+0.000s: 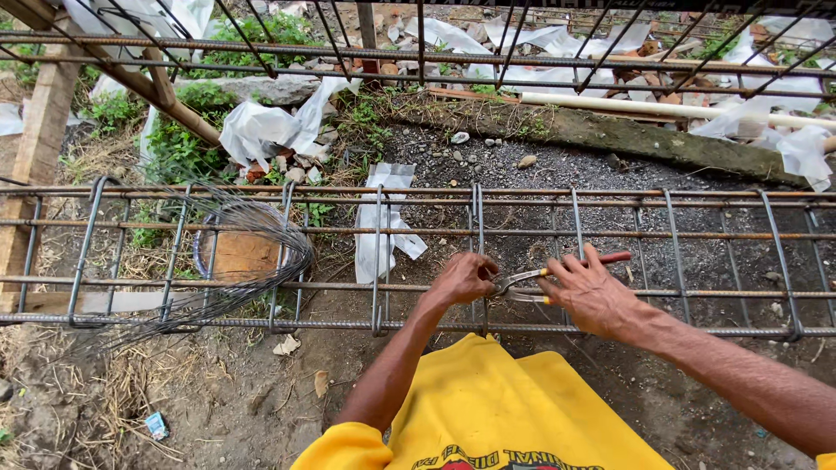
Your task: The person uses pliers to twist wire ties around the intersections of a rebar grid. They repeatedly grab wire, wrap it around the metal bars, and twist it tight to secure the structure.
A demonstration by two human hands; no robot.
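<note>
At near centre of the rebar cage (610, 233): left hand (463, 278) clenched on a stirrup (478, 252) joint; right hand (592, 294) grasps red-handled pincers (531, 280), tips at that joint. Advisable: steady bars, twist snugly. Wire coil (252, 252) lies left.

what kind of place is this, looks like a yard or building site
Most likely an outdoor building site. A long rebar cage lies across bare dirt, a coil of tie wire hangs on it, and rubble with torn plastic sheeting is behind. The right hand works pincers at a joint beside the left hand.
</note>
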